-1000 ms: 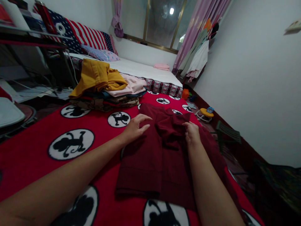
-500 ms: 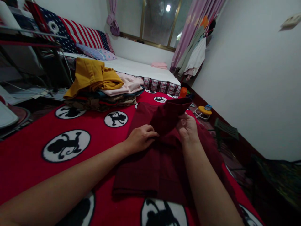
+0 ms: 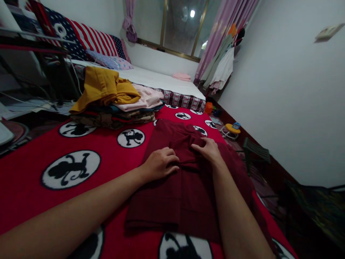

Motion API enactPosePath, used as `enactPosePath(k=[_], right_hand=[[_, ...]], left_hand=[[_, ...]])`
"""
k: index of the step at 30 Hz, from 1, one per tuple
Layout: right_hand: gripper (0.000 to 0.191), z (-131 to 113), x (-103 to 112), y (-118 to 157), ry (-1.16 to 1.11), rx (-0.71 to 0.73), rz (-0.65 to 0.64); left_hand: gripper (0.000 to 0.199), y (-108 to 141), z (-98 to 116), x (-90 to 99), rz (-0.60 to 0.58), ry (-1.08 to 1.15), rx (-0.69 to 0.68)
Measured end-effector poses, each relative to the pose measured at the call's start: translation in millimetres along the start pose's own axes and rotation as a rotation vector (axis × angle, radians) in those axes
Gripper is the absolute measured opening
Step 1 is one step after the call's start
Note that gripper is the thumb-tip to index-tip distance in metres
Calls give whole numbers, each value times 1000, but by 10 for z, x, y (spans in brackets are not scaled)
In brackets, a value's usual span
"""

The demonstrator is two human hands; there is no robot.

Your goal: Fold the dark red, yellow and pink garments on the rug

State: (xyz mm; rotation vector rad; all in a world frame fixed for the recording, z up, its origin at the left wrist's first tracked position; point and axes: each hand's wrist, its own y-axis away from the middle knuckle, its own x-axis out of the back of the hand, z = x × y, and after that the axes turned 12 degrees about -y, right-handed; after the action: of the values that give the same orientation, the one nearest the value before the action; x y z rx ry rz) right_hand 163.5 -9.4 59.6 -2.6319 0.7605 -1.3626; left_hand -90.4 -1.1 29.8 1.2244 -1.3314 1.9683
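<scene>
Your maroon garment point(image 3: 164, 205) lies on the red blanket point(image 3: 113, 194) with the monkey circles, centre to lower centre of the frame. Your left hand point(image 3: 161, 163) rests on its left part, fingers bent and close together; the fingertips turn down into the cloth, so can't tell if they grip. Your right hand point(image 3: 208, 149) is on the bunched upper part, thumb and forefinger a narrow gap apart; the other fingers are mostly hidden, so no telling if any cloth is pinched. Your right forearm covers a good part of the garment, with more maroon cloth showing to its right; where that ends at lower right is too dark to make out. Both your forearms are cut off by the frame's bottom part. Garment type unclear. Long axis of its flat left part runs up the frame, leaning slightly right; straight hem end points at you, bottom centre, far end toward the bed point(image 3: 164, 77). Folded stack point(image 3: 113, 118), left of centre: mustard garment point(image 3: 101, 86) on top, pale pink one partly under it, lower layers hard to separate. Desk point(image 3: 32, 46), upper left, cut off by the edge.
</scene>
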Motion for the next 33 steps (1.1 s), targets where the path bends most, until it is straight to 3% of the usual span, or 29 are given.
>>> enactPosePath(k=[2,7,9,11,14,16,19,21,23,26,30,33], right_hand=[[32,-27,21,20,61,-62,-16],[34,-93,325,-12,-77,-121,357],[27,-112,413,5,4,-134,462],[33,-145,419,28,109,-75,508],[34,-247,269,3,113,82,414],[27,-341,100,-73,58,124,222],[26,-456,-162,-235,94,89,-51],[33,-494,-284,-342,179,49,-158],[25,-517,-336,-441,242,24,-225],[11,-587,-323,-572,229,74,-192],[14,-741,-383,-648,3,322,-17],[19,-755,-533,-591,-162,370,-129]], left_hand=[[17,0,-9,-16,-2,3,9],[13,-2,-14,-46,-10,25,14],[13,-3,-12,-61,-10,30,13],[12,-5,-9,-75,-13,32,6],[11,-8,-4,-89,-10,30,-13],[11,-8,-5,-93,-2,27,-24],[11,-2,-11,-102,7,19,-37],[12,4,-16,-113,10,8,-40],[12,6,-15,-121,10,-10,-39],[14,1,3,-109,11,-37,-37],[13,1,33,-58,27,-40,-15],[11,12,34,-27,21,-34,17]])
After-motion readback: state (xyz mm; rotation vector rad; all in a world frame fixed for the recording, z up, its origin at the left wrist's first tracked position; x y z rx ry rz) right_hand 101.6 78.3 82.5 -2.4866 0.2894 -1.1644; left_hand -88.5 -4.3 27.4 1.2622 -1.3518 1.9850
